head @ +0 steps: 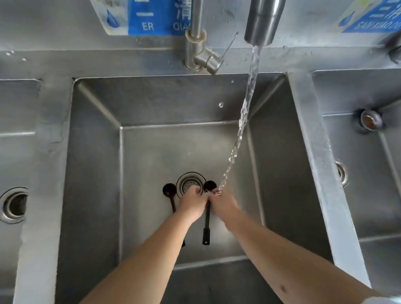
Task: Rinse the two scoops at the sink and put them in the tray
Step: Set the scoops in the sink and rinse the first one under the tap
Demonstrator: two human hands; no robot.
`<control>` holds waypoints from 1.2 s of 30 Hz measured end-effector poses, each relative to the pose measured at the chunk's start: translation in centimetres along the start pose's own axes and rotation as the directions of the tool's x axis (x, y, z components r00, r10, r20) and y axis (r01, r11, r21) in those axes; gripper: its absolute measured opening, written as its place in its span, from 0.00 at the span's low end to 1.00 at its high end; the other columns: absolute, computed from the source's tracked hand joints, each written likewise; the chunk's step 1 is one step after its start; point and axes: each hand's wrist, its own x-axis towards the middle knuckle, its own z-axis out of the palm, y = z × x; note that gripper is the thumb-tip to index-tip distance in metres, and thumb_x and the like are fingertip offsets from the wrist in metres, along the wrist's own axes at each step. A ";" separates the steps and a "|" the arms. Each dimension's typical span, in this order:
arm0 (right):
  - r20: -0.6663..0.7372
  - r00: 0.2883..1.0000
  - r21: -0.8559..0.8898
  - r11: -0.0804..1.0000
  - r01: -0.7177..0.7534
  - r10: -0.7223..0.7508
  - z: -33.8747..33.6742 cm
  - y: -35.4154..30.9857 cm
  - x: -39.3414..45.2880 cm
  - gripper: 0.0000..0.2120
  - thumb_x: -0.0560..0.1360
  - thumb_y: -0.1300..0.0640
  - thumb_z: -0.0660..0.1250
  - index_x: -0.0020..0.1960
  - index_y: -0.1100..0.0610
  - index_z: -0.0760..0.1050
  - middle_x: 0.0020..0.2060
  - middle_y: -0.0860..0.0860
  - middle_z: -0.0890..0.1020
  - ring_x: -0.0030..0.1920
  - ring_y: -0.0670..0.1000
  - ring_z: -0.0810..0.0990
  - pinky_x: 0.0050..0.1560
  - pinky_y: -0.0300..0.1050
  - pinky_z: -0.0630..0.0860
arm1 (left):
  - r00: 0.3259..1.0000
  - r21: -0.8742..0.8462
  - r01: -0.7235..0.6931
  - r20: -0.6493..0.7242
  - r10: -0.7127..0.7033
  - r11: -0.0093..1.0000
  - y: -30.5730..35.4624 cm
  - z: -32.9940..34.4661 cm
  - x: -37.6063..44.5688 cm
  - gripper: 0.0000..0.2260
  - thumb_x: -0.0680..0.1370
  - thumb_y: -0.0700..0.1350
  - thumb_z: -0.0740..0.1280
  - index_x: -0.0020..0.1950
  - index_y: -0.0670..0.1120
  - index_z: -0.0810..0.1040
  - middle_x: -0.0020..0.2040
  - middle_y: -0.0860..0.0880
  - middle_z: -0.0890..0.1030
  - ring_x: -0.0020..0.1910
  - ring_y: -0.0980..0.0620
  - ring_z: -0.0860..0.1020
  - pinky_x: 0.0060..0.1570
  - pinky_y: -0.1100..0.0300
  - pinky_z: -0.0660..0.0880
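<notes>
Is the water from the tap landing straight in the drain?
No: the water falls right of the drain, onto the right hand by a scoop.

Person, head-camera view. Two forearms in frame, both bare from wrist to the lower edge of the picture; no sleeves over the forearms. Left hand (192, 203): bare, no glove, no ring or watch visible. Right hand (221, 203): bare, no glove, no ring or watch visible. One small dark mark on the right forearm near the elbow. At the lower right corner, a sliver of white fabric, likely a garment edge; detail too slight to tell.
</notes>
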 end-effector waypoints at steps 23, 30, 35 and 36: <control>0.093 0.994 0.342 0.936 -0.084 0.056 -0.7 2.5 -6.3 0.14 0.77 0.64 0.64 0.37 0.56 0.82 0.26 0.51 0.72 0.27 0.48 0.67 0.28 0.42 0.63 | 0.992 -0.173 -0.046 0.107 0.065 0.984 -0.3 -1.3 -2.9 0.14 0.74 0.47 0.66 0.60 0.50 0.75 0.52 0.48 0.82 0.51 0.48 0.81 0.53 0.49 0.79; -0.024 0.999 0.404 0.914 -0.026 0.039 -2.6 -1.2 -13.4 0.09 0.76 0.63 0.65 0.48 0.58 0.85 0.29 0.51 0.71 0.26 0.47 0.66 0.27 0.40 0.62 | 0.940 -0.416 -0.063 0.282 0.194 0.907 4.4 -3.5 -7.8 0.14 0.77 0.30 0.60 0.55 0.47 0.76 0.47 0.37 0.79 0.39 0.46 0.80 0.26 0.62 0.73; -0.050 0.999 0.388 0.922 0.004 0.016 -4.0 -2.2 -16.4 0.10 0.77 0.62 0.61 0.49 0.58 0.82 0.31 0.53 0.79 0.28 0.50 0.77 0.31 0.45 0.71 | 0.945 -0.459 -0.033 0.275 0.177 0.888 6.3 -2.9 -10.0 0.13 0.77 0.30 0.60 0.57 0.41 0.77 0.41 0.41 0.79 0.34 0.49 0.79 0.30 0.59 0.76; -0.034 0.999 0.430 0.903 0.001 0.015 -4.2 -2.3 -16.7 0.10 0.78 0.62 0.60 0.50 0.58 0.81 0.32 0.54 0.81 0.30 0.51 0.81 0.30 0.44 0.73 | 0.951 -0.460 -0.039 0.255 0.174 0.887 6.7 -2.8 -10.4 0.13 0.76 0.29 0.59 0.55 0.41 0.77 0.39 0.41 0.78 0.32 0.49 0.78 0.30 0.60 0.76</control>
